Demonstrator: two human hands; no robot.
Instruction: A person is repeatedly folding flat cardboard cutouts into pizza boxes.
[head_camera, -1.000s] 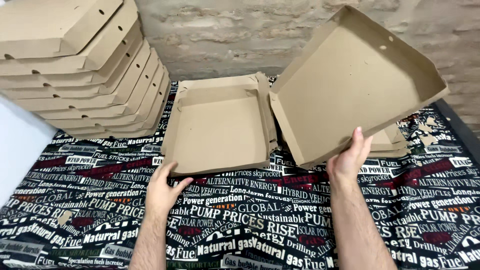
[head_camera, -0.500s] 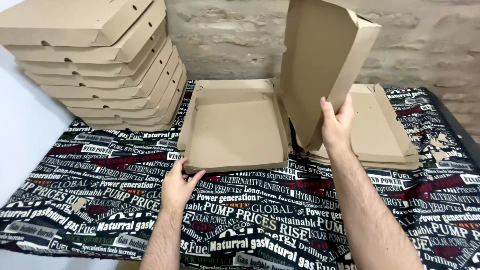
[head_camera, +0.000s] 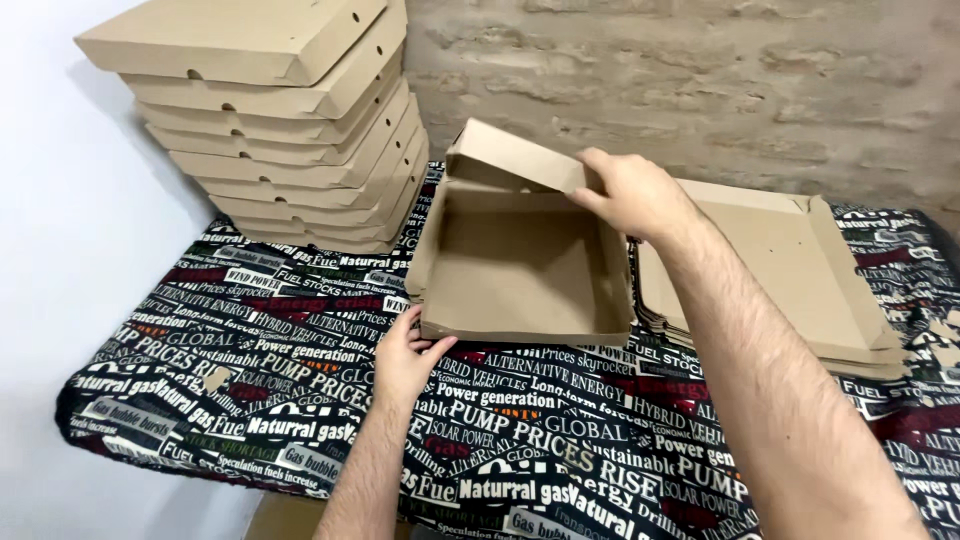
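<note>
A brown cardboard pizza box (head_camera: 520, 262) lies open on the printed cloth in the middle of the table. My left hand (head_camera: 408, 352) presses against its near left corner, fingers spread on the front wall. My right hand (head_camera: 636, 195) reaches over the box and grips the edge of its lid flap (head_camera: 510, 157), which is folded low over the far side. The inside of the tray is empty.
A tall stack of folded pizza boxes (head_camera: 285, 125) stands at the back left. Flat unfolded box blanks (head_camera: 790, 265) are piled at the right. A black cloth with printed lettering (head_camera: 560, 440) covers the table, and a brick wall (head_camera: 700, 80) rises behind.
The lid, held upright by my right hand half a second ago, has swung down over the box's far side. My view has shifted right and closer. My left hand stayed at the front corner.
</note>
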